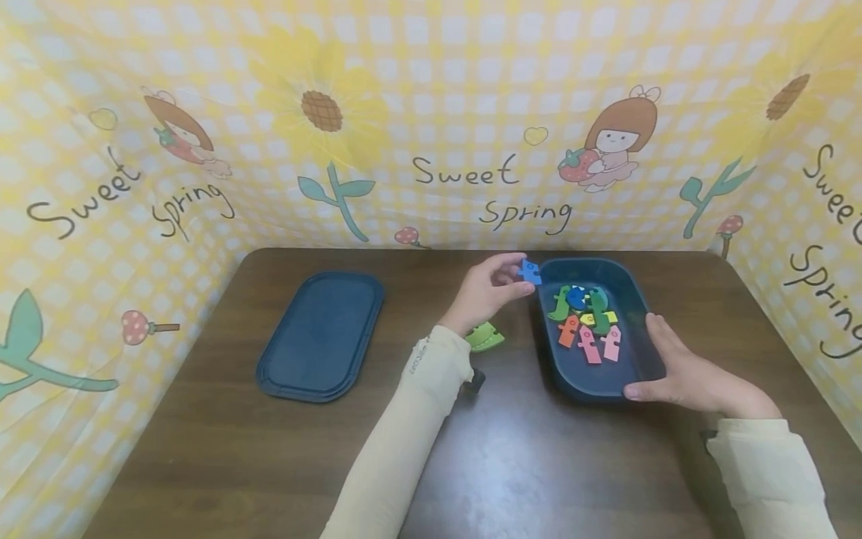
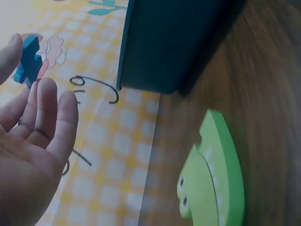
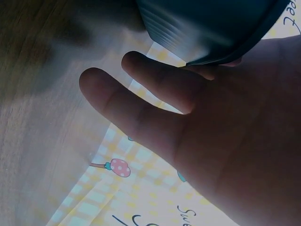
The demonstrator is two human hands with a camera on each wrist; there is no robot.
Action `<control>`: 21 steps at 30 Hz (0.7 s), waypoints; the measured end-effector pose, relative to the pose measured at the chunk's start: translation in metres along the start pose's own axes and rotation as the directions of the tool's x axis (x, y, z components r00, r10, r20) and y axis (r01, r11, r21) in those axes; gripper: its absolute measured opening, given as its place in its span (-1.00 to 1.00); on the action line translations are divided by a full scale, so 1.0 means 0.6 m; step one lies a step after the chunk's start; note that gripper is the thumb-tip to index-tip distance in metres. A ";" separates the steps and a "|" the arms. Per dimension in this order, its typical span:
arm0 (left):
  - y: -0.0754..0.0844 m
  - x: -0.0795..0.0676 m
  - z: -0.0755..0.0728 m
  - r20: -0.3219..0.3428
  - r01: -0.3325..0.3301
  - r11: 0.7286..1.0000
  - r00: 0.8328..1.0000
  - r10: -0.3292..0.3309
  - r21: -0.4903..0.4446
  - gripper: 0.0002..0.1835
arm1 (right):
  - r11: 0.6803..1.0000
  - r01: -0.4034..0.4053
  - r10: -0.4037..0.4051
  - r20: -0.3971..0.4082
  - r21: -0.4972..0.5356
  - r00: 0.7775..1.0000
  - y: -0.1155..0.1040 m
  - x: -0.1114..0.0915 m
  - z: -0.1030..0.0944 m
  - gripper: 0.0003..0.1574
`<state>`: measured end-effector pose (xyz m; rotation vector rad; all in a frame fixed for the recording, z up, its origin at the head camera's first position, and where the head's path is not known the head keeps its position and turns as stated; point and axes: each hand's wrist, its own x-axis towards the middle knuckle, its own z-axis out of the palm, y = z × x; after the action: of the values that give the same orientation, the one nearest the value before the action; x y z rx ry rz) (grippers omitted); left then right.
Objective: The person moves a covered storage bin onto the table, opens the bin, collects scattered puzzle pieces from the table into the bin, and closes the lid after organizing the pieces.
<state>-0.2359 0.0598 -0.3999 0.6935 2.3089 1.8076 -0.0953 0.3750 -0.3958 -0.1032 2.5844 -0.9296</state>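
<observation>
A blue puzzle piece (image 1: 530, 272) is pinched between the thumb and fingertips of my left hand (image 1: 486, 289), beside the box's left rim. In the left wrist view the same piece stands upright at the fingertips. My right hand (image 1: 694, 374) rests against the near right corner of a dark blue box (image 1: 633, 370), thumb at the rim and fingers straight along its side. Inside the box lie several puzzle pieces, among them an orange piece (image 1: 569, 330), a pink piece (image 1: 589, 346) and green ones. A green crocodile-like piece (image 2: 218, 174) lies on the table below my left wrist.
A dark blue lid (image 1: 323, 337) lies flat on the left of the brown wooden table (image 1: 202, 449). A yellow checked cloth (image 1: 431, 97) with printed flowers and lettering rises along the back and both sides.
</observation>
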 end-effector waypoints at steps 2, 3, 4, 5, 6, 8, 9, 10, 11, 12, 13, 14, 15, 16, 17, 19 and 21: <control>0.003 0.007 0.009 0.006 0.004 1.000 1.000 -0.004 0.007 -0.37 | 1.000 0.000 0.000 0.003 0.000 1.000 0.000 0.000 0.000 0.76; 0.004 0.010 0.014 0.009 0.005 1.000 1.000 -0.005 0.005 -0.37 | 1.000 0.003 -0.003 0.003 -0.001 1.000 0.001 0.000 -0.001 0.76; 0.006 0.014 0.018 0.011 0.005 1.000 1.000 -0.005 -0.002 -0.37 | 1.000 0.000 0.000 0.005 0.001 1.000 0.001 0.001 -0.001 0.76; 0.007 0.017 0.023 0.013 0.006 1.000 1.000 -0.006 -0.011 -0.37 | 1.000 0.000 0.000 0.006 0.005 1.000 0.000 0.002 -0.001 0.75; 0.009 0.021 0.029 0.014 0.009 1.000 1.000 -0.008 -0.020 -0.37 | 1.000 0.002 -0.002 0.007 0.004 1.000 0.001 0.003 -0.001 0.74; 0.013 0.028 0.041 0.019 0.008 0.999 1.000 -0.007 -0.038 -0.38 | 1.000 -0.001 0.001 0.006 0.005 1.000 0.001 0.004 -0.002 0.73; 0.016 0.032 0.047 0.021 0.005 0.999 1.000 -0.004 -0.046 -0.38 | 1.000 0.002 -0.002 0.005 0.004 1.000 0.001 0.005 -0.002 0.73; 0.020 0.035 0.053 0.025 0.006 0.999 1.000 -0.005 -0.054 -0.39 | 1.000 -0.001 0.001 0.004 0.004 1.000 0.002 0.005 -0.002 0.73; 0.025 0.038 0.059 0.030 0.007 0.998 1.000 -0.005 -0.057 -0.39 | 1.000 -0.002 0.002 0.003 0.003 1.000 0.001 0.005 -0.002 0.73; 0.029 0.041 0.065 0.034 0.009 0.998 0.999 -0.007 -0.058 -0.39 | 1.000 -0.002 0.002 0.002 0.000 1.000 0.001 0.005 -0.001 0.73; 0.034 0.045 0.070 0.042 0.012 0.998 0.999 -0.010 -0.059 -0.39 | 1.000 -0.001 0.001 0.001 -0.001 1.000 0.002 0.005 0.000 0.73; 0.039 0.048 0.074 0.051 0.013 0.998 0.999 -0.010 -0.062 -0.39 | 1.000 0.000 0.000 0.000 0.001 1.000 0.002 0.004 0.000 0.73; 0.044 0.051 0.079 0.060 0.011 0.998 0.998 -0.007 -0.062 -0.39 | 1.000 0.002 -0.002 0.000 0.001 1.000 0.002 0.004 0.000 0.73; 0.048 0.053 0.083 0.072 0.012 0.998 0.997 -0.007 -0.063 -0.39 | 1.000 0.003 -0.003 0.001 0.001 1.000 0.002 0.004 0.000 0.73; 0.052 0.056 0.087 0.084 0.010 0.998 0.996 -0.005 -0.061 -0.39 | 1.000 0.006 -0.006 0.001 0.003 1.000 0.001 0.004 0.000 0.73; 0.058 0.061 0.095 0.113 0.006 0.998 0.994 0.001 -0.063 -0.40 | 1.000 0.010 -0.010 0.002 0.004 1.000 0.002 0.003 -0.002 0.73; 0.063 0.065 0.103 0.139 0.004 0.998 0.990 0.004 -0.063 -0.40 | 1.000 0.010 -0.010 0.005 0.008 1.000 0.002 0.003 -0.004 0.73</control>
<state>-0.2368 0.1378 -0.3745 0.7831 2.1546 1.7633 -0.0979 0.3768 -0.3956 -0.1162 2.5779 -0.9420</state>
